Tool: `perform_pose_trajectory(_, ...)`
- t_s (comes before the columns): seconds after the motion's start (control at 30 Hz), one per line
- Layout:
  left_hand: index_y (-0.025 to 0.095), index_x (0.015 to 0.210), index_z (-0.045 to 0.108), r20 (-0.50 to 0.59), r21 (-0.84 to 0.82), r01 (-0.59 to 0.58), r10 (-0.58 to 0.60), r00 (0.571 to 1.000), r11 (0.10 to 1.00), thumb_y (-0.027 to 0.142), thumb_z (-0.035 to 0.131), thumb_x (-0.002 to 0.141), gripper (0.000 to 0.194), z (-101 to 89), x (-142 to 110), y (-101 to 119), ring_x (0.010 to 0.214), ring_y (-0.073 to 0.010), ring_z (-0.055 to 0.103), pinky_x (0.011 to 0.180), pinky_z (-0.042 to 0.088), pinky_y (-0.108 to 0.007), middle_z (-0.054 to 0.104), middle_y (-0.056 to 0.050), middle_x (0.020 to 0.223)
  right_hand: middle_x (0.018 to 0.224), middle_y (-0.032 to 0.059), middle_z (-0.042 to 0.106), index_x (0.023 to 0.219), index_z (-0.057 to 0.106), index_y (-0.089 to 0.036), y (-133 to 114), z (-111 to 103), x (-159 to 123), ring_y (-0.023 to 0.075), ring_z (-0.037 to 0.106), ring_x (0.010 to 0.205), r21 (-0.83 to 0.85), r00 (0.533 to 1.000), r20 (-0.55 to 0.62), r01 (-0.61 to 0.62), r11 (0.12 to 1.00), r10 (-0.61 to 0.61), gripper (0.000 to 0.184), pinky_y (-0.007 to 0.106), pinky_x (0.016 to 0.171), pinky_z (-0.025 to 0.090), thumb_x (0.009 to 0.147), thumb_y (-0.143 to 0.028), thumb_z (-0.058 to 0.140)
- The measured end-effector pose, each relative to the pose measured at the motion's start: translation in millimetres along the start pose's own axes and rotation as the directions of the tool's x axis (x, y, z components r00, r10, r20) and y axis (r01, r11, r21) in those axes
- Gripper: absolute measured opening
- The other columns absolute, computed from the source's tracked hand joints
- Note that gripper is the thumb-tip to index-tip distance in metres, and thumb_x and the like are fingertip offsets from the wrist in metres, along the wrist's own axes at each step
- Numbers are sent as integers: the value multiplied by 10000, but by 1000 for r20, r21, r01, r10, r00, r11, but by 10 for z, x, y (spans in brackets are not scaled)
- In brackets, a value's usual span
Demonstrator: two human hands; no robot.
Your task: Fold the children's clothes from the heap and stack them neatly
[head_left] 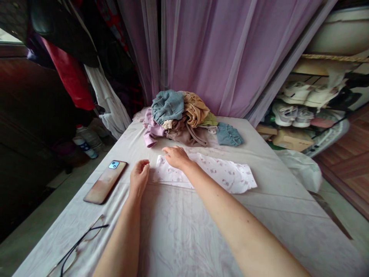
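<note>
A white garment with a small print [227, 173], which looks like folded child's trousers, lies flat and lengthwise across the cloth-covered surface. Over its left part reaches my right hand [175, 157], palm down, fingers extended and slightly bent, gripping nothing. Whether its fingertips touch the fabric is hard to tell. Just left of the garment's end, my left hand [140, 175] rests with its fingers curled in and nothing visible in them. Behind both hands is a heap of clothes, with blue denim [168, 105], a tan garment [195, 109], brown fabric [184, 132] and a lilac garment [152, 129].
A phone [106, 182] and eyeglasses [76, 244] lie on the left side of the sheet [178, 231]. A blue folded garment [230, 134] sits right of the heap. Purple curtains [207, 50] hang behind; shoes [291, 113] stand on a rack at right.
</note>
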State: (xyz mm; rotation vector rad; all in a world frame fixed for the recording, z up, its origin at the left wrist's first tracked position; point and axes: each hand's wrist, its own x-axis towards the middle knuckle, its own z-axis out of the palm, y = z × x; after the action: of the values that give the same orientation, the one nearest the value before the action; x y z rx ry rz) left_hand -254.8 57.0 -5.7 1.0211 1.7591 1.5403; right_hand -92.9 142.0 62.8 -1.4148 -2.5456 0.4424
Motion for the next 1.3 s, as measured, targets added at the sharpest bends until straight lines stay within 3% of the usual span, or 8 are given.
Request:
perform_pose_trajectory(0.13,168,998,646,330,22,88,-91,940,996,450,679,673,431,-162,-47,99,931,-202,658,879,509,-339,705,-57,983,1134,36,724,1204,656,-271,-121,83,280,235,626,1102,64,987,153,-68,996,57,377,322,933,439,848,-276,532)
perform_pose_trajectory(0.23,161,1090,625,426,52,84,-98,899,995,450,677,694,494,-232,-102,129,989,-219,655,892,516,-358,696,-79,1078,1067,27,741,1128,693,-261,-96,159,368,215,666,1006,101,980,186,-85,991,65,328,277,850,475,833,-320,561)
perform_pose_trajectory(0.4,180,1189,598,531,174,-196,76,844,965,388,665,730,508,-287,-156,84,1166,-238,591,1042,446,-399,640,-104,1247,1033,64,737,1030,721,-219,-12,163,439,239,667,968,141,973,202,-137,981,107,331,285,811,491,815,-443,606)
perform_pose_trajectory(0.53,192,1208,596,565,306,-444,215,796,842,303,642,761,463,-294,-199,51,1189,-245,572,1059,436,-418,619,-109,1280,937,36,740,1045,716,-215,-27,172,491,198,676,867,216,967,244,-124,968,70,350,245,759,492,750,-404,702)
perform_pose_trajectory(0.67,202,1203,594,570,377,-558,290,769,740,233,658,734,475,-245,-264,20,1175,-261,569,1019,467,-435,609,-111,1280,920,-3,739,1134,681,-237,-67,244,510,155,680,802,263,970,230,-140,955,79,399,207,700,481,740,-295,699)
perform_pose_trajectory(0.8,196,1154,599,551,406,-587,325,769,701,200,650,734,423,-211,-310,12,1166,-263,571,999,482,-434,610,-113,1258,920,13,744,1035,698,-229,-40,308,439,169,683,818,257,976,134,-201,945,171,257,226,691,470,805,-301,608)
perform_pose_trajectory(0.97,204,1044,604,541,403,-601,350,765,691,242,646,776,274,-214,-295,-9,1136,-250,593,973,500,-415,627,-106,1224,922,8,748,925,714,-244,42,309,272,173,670,876,209,992,-43,-110,972,121,200,239,732,450,849,-327,549)
perform_pose_trajectory(1.3,215,1010,602,516,427,-615,380,767,662,241,626,801,212,-198,-295,-64,1108,-237,607,948,510,-399,626,-97,1227,853,-16,702,1008,699,-196,239,373,217,122,621,773,451,1000,18,-14,892,7,281,201,705,451,735,-186,630)
